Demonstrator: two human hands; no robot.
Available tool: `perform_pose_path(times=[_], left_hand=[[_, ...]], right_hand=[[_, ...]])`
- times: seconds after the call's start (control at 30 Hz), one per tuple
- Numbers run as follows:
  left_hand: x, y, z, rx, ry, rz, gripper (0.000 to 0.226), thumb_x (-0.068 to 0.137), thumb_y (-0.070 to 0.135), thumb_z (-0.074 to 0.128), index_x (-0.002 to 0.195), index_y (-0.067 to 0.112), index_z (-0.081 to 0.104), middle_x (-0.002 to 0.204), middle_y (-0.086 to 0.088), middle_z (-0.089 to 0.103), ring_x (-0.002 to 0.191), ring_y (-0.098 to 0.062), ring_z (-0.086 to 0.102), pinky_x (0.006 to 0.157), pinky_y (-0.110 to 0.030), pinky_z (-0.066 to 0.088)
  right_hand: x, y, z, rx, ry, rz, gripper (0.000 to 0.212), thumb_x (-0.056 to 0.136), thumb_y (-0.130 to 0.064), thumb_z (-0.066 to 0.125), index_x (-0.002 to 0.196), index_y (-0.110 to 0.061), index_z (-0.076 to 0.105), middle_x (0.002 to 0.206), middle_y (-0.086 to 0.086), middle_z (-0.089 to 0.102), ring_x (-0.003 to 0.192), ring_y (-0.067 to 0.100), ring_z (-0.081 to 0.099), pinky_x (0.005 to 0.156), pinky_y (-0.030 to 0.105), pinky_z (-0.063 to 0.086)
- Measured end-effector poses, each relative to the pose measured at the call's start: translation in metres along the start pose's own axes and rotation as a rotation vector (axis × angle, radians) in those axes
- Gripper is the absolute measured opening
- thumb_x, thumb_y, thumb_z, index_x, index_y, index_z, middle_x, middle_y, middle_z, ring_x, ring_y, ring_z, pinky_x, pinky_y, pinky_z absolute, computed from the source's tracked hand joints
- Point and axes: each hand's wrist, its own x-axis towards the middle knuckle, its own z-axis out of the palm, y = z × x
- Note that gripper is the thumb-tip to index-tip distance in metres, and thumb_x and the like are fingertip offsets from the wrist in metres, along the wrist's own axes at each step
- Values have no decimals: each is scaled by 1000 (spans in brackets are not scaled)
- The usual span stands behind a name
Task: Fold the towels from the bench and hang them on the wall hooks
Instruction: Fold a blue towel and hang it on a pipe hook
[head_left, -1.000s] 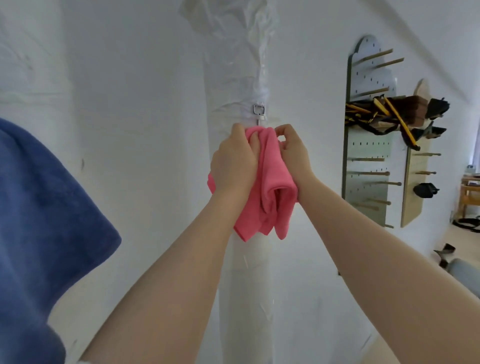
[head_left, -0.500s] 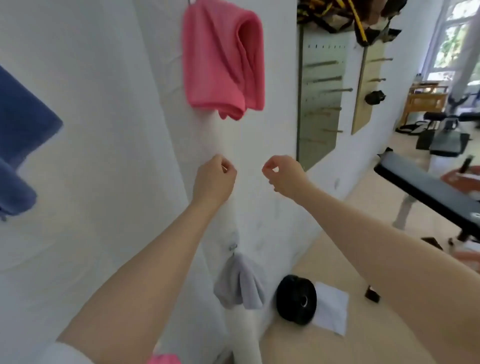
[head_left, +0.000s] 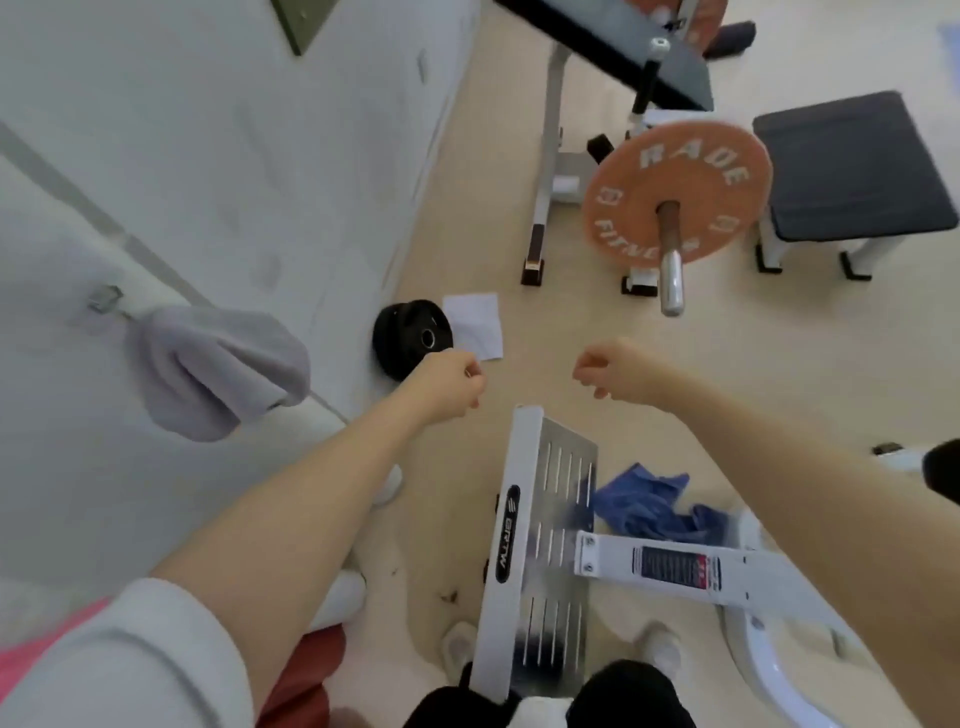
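A grey folded towel (head_left: 218, 364) hangs from a metal wall hook (head_left: 106, 300) on the white wall at the left. A crumpled blue towel (head_left: 649, 506) lies low down beside the metal footplate (head_left: 540, 525) of a white machine. My left hand (head_left: 452, 376) and my right hand (head_left: 608, 371) hover side by side in mid-air above the floor, both loosely curled with nothing in them. The blue towel is below and slightly right of my hands. The pink towel is out of view.
A black weight plate (head_left: 410, 338) leans on the wall by a white paper sheet (head_left: 475, 325). An orange plate on a barbell (head_left: 675, 200) juts toward me, with a black padded bench (head_left: 852, 166) behind. My feet (head_left: 460, 649) stand at the footplate.
My hands let go of the pink towel, left hanging on its hook, and dropped down. My view swung from the wall down to the floor and the blue towel.
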Motion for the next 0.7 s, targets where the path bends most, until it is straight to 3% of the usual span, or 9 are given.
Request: perform_pose_path(times=[0.17,0.3,0.4,0.47,0.57,0.7], left_hand=[[46,29,95,-138,-192,11,18,93,13,41,98,9,57,62,-1,59,60,-16,55,74,-33,51],[92,31,193,-263,-269,-108,14,94,16,41,97,19,54,70,0,62,63,-13,54,76,-33,48],[138,31,258,-369,-255,-190,15,96,21,41,94,20,55,72,2,63,65,-13,54,75,-35,48],[172,23,301,-440,-223,-241,18,98,20,38,98,15,56,73,2,61,65,-11,53,68,-26,46],[225,-8,370,-486,-209,-301,19,99,19,37,99,15,56,75,1,59,67,-11,52,62,-19,41],[304,-67,461,-478,-189,-355,20,97,18,38,89,18,56,71,3,60,61,-12,52,64,-24,42]], right_hand=[[15,133,17,151,10,231,20,93,-12,47,102,0,59,91,13,60,80,24,56,63,29,42],[35,240,47,99,-89,358,14,93,-12,44,92,-8,58,76,5,53,80,23,48,72,30,37],[59,317,70,43,-134,441,10,92,-16,46,88,-15,54,90,9,55,84,23,50,74,29,37],[81,365,93,-1,-136,479,7,90,-16,47,89,-17,54,107,16,56,97,29,53,78,30,39],[123,434,136,-87,-54,519,13,90,-15,47,98,-18,57,132,8,45,118,32,45,90,34,38],[196,513,207,-130,-66,477,24,93,-18,43,110,-14,60,143,5,36,130,32,35,105,39,32]])
